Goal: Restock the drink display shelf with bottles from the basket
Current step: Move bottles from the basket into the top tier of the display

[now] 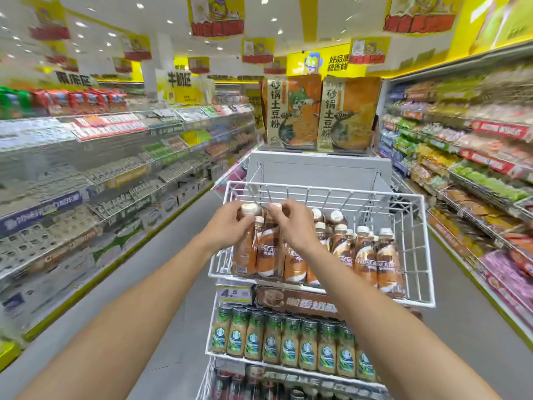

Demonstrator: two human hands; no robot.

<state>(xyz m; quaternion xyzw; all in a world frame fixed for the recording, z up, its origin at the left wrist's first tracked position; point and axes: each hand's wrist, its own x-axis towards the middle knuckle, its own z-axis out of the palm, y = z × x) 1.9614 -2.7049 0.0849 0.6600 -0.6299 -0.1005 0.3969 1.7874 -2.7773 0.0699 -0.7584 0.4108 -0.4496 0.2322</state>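
A white wire display shelf (424, 249) stands in front of me, its top tier holding several brown Nescafe coffee bottles (366, 261) with white caps. My left hand (230, 226) grips a brown bottle (245, 255) by its neck at the tier's left side. My right hand (291, 223) pinches the white cap of a neighbouring brown bottle (268, 255) just to the right. Both bottles stand upright inside the wire tier. No basket is in view.
The tier below holds a row of green-labelled bottles (291, 345) under a 4.5 price tag (233, 294). A darker row sits lower still. Two big noodle packs (320, 111) top the stand. Stocked aisle shelves (86, 174) run along the left and right, with grey floor between.
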